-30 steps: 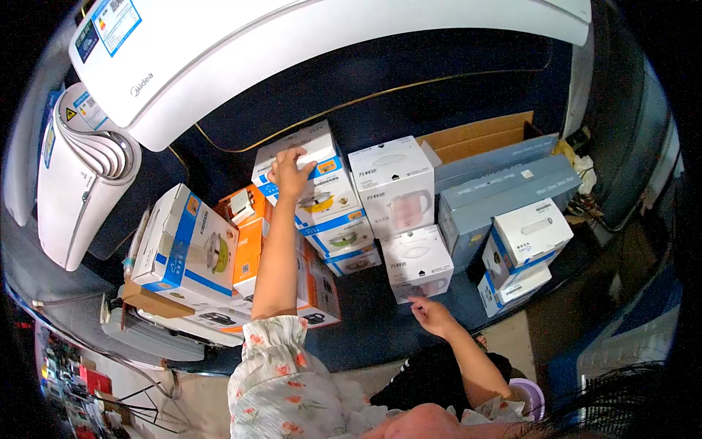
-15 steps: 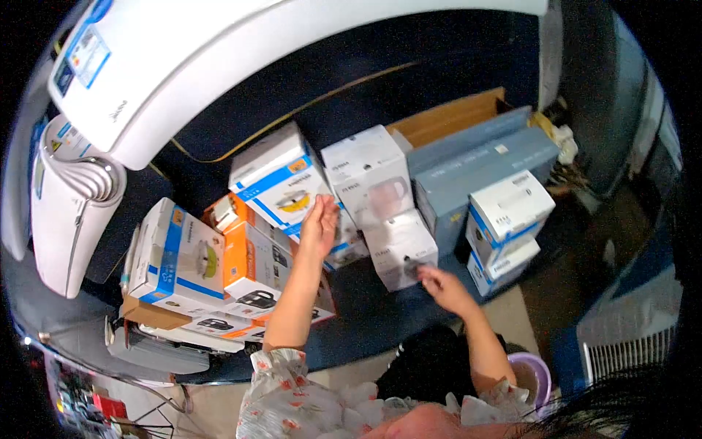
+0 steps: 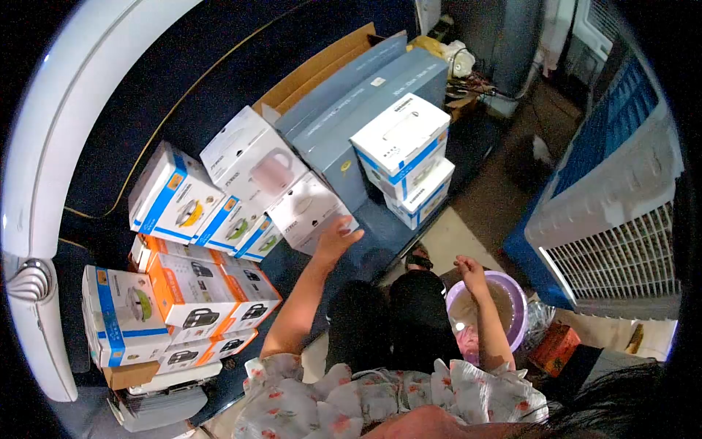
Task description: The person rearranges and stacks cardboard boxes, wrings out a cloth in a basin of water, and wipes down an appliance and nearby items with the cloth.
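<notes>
My left hand [image 3: 338,240] is at the front of the lower white box [image 3: 311,212], its thumb held apart from the fingers; contact with the cardboard is hard to judge. Another white box with a pink kettle-like picture [image 3: 252,157] stands behind that one. Over the rim of a purple bucket [image 3: 520,307] is my right hand [image 3: 472,275], fingers curled together; whether anything is in them cannot be seen. Cloudy water and something pink [image 3: 468,341] show inside the bucket.
Blue-and-white boxes [image 3: 179,194] and orange-and-white boxes [image 3: 194,289] stand at the left. A long grey box [image 3: 333,121] lies behind two stacked white-and-blue boxes [image 3: 402,135]. A large white appliance with a grille [image 3: 607,241] is at the right, a red box [image 3: 556,347] below it.
The view has turned right. My left hand has gone from before a blue-and-white box to the lower white box. My right hand has left that box for the bucket.
</notes>
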